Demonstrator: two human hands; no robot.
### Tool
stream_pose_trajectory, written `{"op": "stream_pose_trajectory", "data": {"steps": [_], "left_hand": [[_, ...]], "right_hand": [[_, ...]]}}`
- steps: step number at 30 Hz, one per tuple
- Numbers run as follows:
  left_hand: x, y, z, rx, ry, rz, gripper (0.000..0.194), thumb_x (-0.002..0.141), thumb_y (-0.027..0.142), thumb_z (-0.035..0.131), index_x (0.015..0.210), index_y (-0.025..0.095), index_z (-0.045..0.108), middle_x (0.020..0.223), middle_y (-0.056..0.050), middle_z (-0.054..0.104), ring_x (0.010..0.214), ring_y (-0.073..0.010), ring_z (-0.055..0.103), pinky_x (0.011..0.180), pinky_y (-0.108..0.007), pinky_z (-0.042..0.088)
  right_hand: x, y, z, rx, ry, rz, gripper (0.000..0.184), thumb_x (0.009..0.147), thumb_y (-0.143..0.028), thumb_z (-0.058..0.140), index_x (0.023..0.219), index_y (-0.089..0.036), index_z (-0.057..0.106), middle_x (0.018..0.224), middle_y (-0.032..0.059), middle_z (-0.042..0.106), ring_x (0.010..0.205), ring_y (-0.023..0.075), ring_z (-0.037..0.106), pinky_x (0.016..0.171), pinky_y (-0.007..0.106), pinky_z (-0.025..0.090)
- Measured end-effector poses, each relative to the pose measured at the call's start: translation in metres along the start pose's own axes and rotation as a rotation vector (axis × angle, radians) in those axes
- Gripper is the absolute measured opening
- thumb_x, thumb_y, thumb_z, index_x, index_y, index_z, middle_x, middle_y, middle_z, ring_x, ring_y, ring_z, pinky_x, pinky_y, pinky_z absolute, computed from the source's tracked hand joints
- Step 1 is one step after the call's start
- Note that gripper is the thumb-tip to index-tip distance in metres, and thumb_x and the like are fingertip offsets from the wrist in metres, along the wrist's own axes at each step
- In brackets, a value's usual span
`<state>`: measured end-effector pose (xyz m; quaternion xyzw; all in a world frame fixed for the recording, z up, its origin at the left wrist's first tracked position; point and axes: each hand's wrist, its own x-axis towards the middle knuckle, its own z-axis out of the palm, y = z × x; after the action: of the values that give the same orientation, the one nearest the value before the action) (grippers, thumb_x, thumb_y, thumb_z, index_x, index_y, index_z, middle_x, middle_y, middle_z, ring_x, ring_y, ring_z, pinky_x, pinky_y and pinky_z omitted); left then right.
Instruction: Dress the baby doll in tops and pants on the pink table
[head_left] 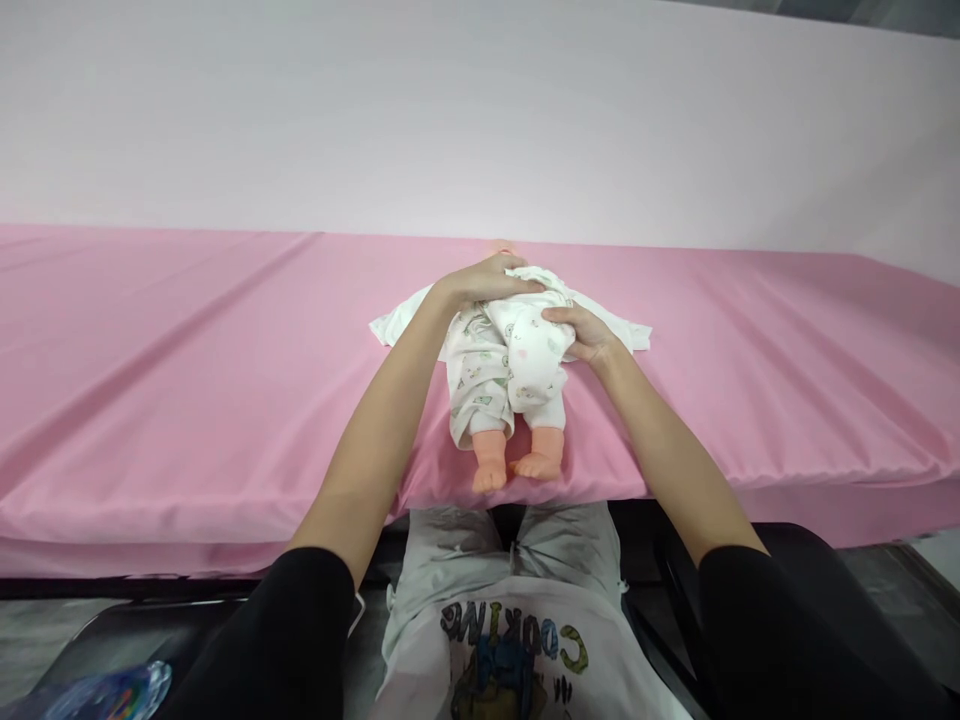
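Note:
A baby doll lies on its back on the pink sheet, bare feet toward me. It wears white printed trousers. A white top is spread out under it. My left hand lies over the doll's chest, fingers curled on the white cloth. My right hand grips the trousers' waistband at the doll's hip. The doll's head is hidden behind my hands.
The pink padded surface runs the full width, its front edge near my lap. A pale wall stands behind it. Black chair parts and a dark object are low at my sides.

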<state>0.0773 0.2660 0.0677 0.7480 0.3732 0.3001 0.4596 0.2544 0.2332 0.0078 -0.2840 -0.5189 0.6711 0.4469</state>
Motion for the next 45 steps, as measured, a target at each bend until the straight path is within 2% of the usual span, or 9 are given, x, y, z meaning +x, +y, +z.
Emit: {"op": "stream_pose_trajectory", "data": {"steps": [3, 5, 9, 15, 25, 29, 34, 41, 45], "left_hand": [[-0.004, 0.0, -0.004, 0.048, -0.281, -0.145, 0.036, 0.064, 0.032, 0.076, 0.098, 0.019, 0.07, 0.093, -0.005, 0.068, 0.092, -0.0225, 0.064, 0.08, -0.03, 0.047], [-0.007, 0.0, -0.006, 0.035, -0.359, -0.162, 0.041, 0.063, 0.032, 0.078, 0.101, 0.02, 0.07, 0.092, -0.004, 0.069, 0.091, -0.0223, 0.065, 0.081, -0.031, 0.048], [-0.007, -0.003, -0.009, 0.009, -0.314, -0.075, 0.04, 0.059, 0.022, 0.08, 0.097, 0.018, 0.07, 0.092, -0.004, 0.07, 0.095, -0.0223, 0.065, 0.087, -0.032, 0.049], [-0.004, -0.011, -0.012, -0.207, -0.287, 0.042, 0.039, 0.065, 0.015, 0.077, 0.102, 0.014, 0.065, 0.103, -0.008, 0.07, 0.098, -0.0224, 0.065, 0.094, -0.038, 0.048], [-0.008, -0.005, -0.007, -0.206, -0.237, -0.011, 0.048, 0.063, 0.029, 0.081, 0.105, 0.014, 0.063, 0.104, -0.01, 0.068, 0.1, -0.0233, 0.064, 0.091, -0.035, 0.049], [-0.01, -0.005, -0.012, -0.25, -0.105, 0.064, 0.063, 0.056, 0.023, 0.085, 0.112, 0.016, 0.059, 0.105, -0.01, 0.067, 0.096, -0.0221, 0.064, 0.087, -0.035, 0.051], [-0.01, -0.006, -0.012, -0.289, -0.023, 0.092, 0.061, 0.057, 0.027, 0.085, 0.112, 0.015, 0.06, 0.1, -0.01, 0.069, 0.094, -0.022, 0.065, 0.087, -0.034, 0.051], [-0.01, -0.008, -0.008, -0.292, -0.226, 0.009, 0.064, 0.061, 0.034, 0.084, 0.117, 0.016, 0.059, 0.112, -0.013, 0.067, 0.098, -0.023, 0.065, 0.089, -0.034, 0.051], [-0.01, -0.012, -0.013, -0.206, -0.345, -0.036, 0.07, 0.054, 0.029, 0.088, 0.118, 0.017, 0.06, 0.108, -0.011, 0.069, 0.101, -0.0258, 0.065, 0.092, -0.036, 0.05]], "right_hand": [[0.002, -0.002, -0.001, 0.014, 0.04, -0.011, 0.027, 0.063, -0.018, 0.067, 0.09, -0.014, 0.064, 0.077, 0.0048, 0.072, 0.092, 0.0262, 0.068, 0.083, 0.036, 0.057], [0.003, -0.003, 0.0, 0.013, 0.045, -0.011, 0.028, 0.065, -0.02, 0.066, 0.092, -0.014, 0.065, 0.08, 0.0049, 0.073, 0.094, 0.0262, 0.068, 0.085, 0.036, 0.056], [-0.001, -0.002, 0.002, -0.036, -0.034, -0.012, 0.036, 0.066, -0.025, 0.074, 0.099, -0.015, 0.064, 0.092, 0.0069, 0.073, 0.098, 0.0254, 0.067, 0.084, 0.034, 0.057], [-0.008, -0.004, 0.002, -0.174, -0.196, 0.065, 0.065, 0.049, -0.015, 0.087, 0.109, -0.018, 0.062, 0.107, 0.0088, 0.071, 0.103, 0.0283, 0.066, 0.088, 0.04, 0.057], [0.008, 0.002, -0.006, -0.035, 0.119, -0.192, 0.044, 0.064, -0.02, 0.075, 0.106, -0.018, 0.062, 0.103, 0.0073, 0.072, 0.108, 0.0279, 0.063, 0.094, 0.044, 0.054], [0.006, 0.005, -0.004, -0.009, 0.036, -0.145, 0.039, 0.068, -0.027, 0.073, 0.104, -0.017, 0.061, 0.102, 0.0084, 0.071, 0.106, 0.028, 0.064, 0.091, 0.043, 0.055], [0.001, 0.006, -0.003, -0.083, -0.133, -0.031, 0.05, 0.06, -0.028, 0.081, 0.104, -0.016, 0.06, 0.101, 0.0099, 0.071, 0.106, 0.028, 0.063, 0.09, 0.04, 0.055], [0.005, 0.001, 0.005, 0.026, -0.009, -0.129, 0.034, 0.061, -0.024, 0.063, 0.094, -0.017, 0.062, 0.093, 0.0065, 0.072, 0.104, 0.0279, 0.064, 0.092, 0.041, 0.054], [0.007, 0.001, 0.009, 0.082, 0.005, -0.131, 0.028, 0.06, -0.025, 0.058, 0.086, -0.017, 0.06, 0.076, 0.0049, 0.07, 0.086, 0.0256, 0.067, 0.082, 0.038, 0.057]]}}
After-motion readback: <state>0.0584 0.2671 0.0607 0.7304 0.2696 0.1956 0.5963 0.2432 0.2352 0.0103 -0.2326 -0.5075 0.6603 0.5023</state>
